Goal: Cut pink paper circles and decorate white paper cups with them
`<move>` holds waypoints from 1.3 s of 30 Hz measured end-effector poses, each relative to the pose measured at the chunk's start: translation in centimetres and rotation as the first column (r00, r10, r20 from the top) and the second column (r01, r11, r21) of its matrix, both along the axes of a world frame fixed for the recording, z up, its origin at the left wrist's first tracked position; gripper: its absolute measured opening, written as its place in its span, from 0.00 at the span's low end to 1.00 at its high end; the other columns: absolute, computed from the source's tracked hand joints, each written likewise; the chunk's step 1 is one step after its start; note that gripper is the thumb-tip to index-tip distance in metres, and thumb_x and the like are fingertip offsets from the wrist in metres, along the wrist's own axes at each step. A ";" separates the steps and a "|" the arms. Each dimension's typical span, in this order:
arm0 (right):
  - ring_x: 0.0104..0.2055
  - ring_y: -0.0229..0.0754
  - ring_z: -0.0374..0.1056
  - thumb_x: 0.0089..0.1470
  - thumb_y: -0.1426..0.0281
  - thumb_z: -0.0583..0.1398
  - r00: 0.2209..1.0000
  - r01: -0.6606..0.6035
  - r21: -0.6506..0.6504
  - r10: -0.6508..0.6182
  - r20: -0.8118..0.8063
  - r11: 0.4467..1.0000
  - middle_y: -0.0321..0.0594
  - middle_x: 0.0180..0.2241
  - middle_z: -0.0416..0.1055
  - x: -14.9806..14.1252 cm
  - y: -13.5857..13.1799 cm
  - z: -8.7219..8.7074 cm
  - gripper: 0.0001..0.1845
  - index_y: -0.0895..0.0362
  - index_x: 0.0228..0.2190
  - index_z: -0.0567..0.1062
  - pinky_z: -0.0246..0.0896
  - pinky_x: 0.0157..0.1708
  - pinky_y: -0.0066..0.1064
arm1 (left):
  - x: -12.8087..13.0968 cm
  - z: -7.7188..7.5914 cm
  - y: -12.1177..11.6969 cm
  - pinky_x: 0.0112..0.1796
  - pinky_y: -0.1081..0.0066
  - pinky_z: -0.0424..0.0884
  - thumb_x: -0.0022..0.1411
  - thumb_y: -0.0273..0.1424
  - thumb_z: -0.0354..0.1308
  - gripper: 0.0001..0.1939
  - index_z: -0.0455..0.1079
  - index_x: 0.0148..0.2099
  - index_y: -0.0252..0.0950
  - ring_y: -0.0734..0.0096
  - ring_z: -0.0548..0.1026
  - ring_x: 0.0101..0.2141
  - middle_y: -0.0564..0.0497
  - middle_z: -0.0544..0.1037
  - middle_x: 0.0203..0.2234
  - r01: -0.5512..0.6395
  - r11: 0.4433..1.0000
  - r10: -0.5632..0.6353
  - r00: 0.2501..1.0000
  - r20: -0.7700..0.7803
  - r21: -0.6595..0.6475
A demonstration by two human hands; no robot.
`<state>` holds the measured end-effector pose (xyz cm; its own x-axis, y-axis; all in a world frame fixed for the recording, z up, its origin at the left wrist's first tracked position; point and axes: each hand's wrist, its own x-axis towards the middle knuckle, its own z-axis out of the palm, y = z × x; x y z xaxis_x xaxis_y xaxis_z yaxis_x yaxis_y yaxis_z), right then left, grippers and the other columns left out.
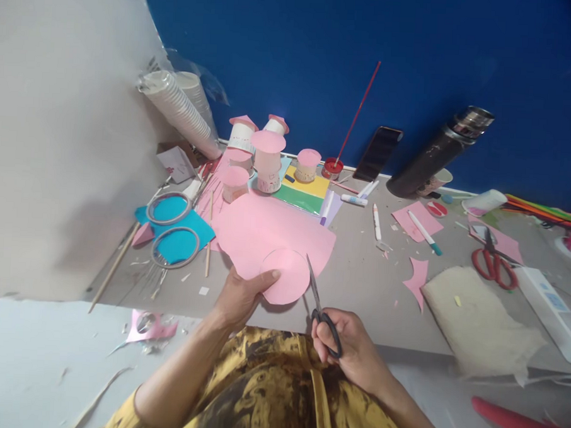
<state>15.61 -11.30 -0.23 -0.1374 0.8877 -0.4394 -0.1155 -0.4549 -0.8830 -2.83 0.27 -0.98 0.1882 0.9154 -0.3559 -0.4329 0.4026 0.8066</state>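
My left hand pinches a sheet of pink paper, its thumb lying on top. A round outline is drawn on the sheet, and the near side of that circle is cut along its curve. In my right hand is a pair of scissors with black handles. The blades point away from me, along the right side of the circle. Behind the sheet stand several paper cups topped with pink paper discs.
Stacked paper cups lean at the left wall. Two hoops lie over blue paper. Toward the right are markers, a dark flask, a phone, red-handled scissors and a beige cloth.
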 end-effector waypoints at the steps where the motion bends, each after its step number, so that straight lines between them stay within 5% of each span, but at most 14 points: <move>1: 0.19 0.32 0.55 0.49 0.37 0.64 1.000 -0.001 -0.004 0.001 -0.001 1.000 0.34 0.17 0.66 0.0 0.0 0.1 0.35 0.58 0.25 0.71 0.48 0.22 0.27 | -0.1 0.1 0.1 0.51 0.54 0.78 0.40 0.31 0.79 0.33 0.78 0.51 0.32 0.44 0.80 0.50 0.38 0.83 0.48 0.011 1.000 -0.011 1.000 -0.001 0.008; 10: 0.20 0.33 0.57 0.53 0.40 0.63 1.000 -0.007 0.010 0.007 -0.005 1.000 0.34 0.18 0.68 0.0 -0.3 0.0 0.32 0.58 0.26 0.72 0.51 0.23 0.27 | -0.9 0.9 1.0 0.46 0.59 0.78 0.42 0.33 0.78 0.29 0.80 0.48 0.31 0.50 0.81 0.44 0.40 0.84 0.43 0.142 0.987 -0.131 0.983 -0.131 0.077; 22: 0.19 0.33 0.56 0.49 0.37 0.64 1.000 -0.002 -0.004 0.002 -0.017 1.000 0.34 0.17 0.66 0.0 -0.4 -0.3 0.34 0.58 0.24 0.70 0.50 0.23 0.28 | -1.1 1.1 1.6 0.45 0.58 0.78 0.42 0.30 0.78 0.25 0.80 0.46 0.32 0.47 0.81 0.43 0.40 0.85 0.37 0.207 0.977 -0.205 0.978 -0.040 0.051; 32: 0.20 0.33 0.57 0.50 0.37 0.63 1.000 -0.019 0.000 0.019 0.025 1.000 0.35 0.18 0.67 0.0 -0.3 0.6 0.35 0.58 0.24 0.70 0.50 0.24 0.28 | -1.2 1.8 1.8 0.40 0.61 0.79 0.42 0.28 0.77 0.28 0.79 0.49 0.32 0.56 0.82 0.33 0.42 0.85 0.34 0.314 0.949 -0.314 0.949 0.009 0.025; 39: 0.19 0.33 0.56 0.47 0.36 0.64 1.000 -0.018 -0.013 0.019 0.019 1.000 0.34 0.17 0.66 0.0 -0.5 -0.1 0.36 0.58 0.25 0.71 0.49 0.22 0.28 | -1.4 2.0 2.2 0.44 0.58 0.78 0.44 0.29 0.76 0.31 0.77 0.52 0.32 0.49 0.82 0.42 0.41 0.85 0.39 0.372 0.928 -0.371 0.928 -0.022 0.038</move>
